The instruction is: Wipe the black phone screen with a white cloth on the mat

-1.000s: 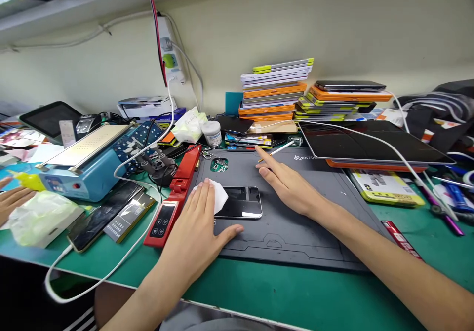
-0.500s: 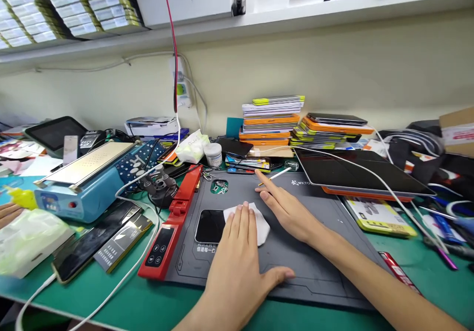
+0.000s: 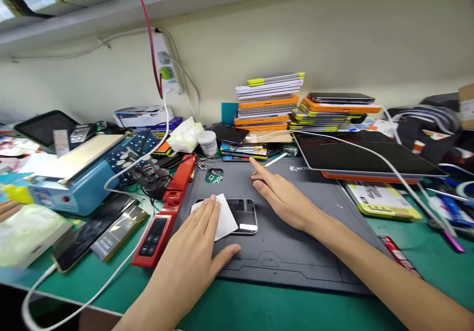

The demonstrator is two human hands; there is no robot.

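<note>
A black phone [image 3: 242, 215] lies screen-up on the grey work mat [image 3: 296, 242]. My left hand [image 3: 196, 244] lies flat with its fingers stretched out, pressing a white wipe [image 3: 224, 217] onto the left part of the phone's screen. My right hand [image 3: 283, 198] rests open on the mat just right of the phone, fingers pointing toward the far left, holding nothing. A thin white stylus [image 3: 272, 163] lies just beyond its fingertips.
A red tool [image 3: 166, 212] lies along the mat's left edge, with a blue heating machine [image 3: 74, 173] and loose phones further left. Stacked orange and white boxes [image 3: 272, 101] stand at the back. A black tablet [image 3: 366, 158] with a white cable sits right. Another person's hand [image 3: 7, 208] shows at far left.
My left hand has slid the wipe back from the right end of the phone to its left part. My right hand has stayed on the mat. The camera has tilted down.
</note>
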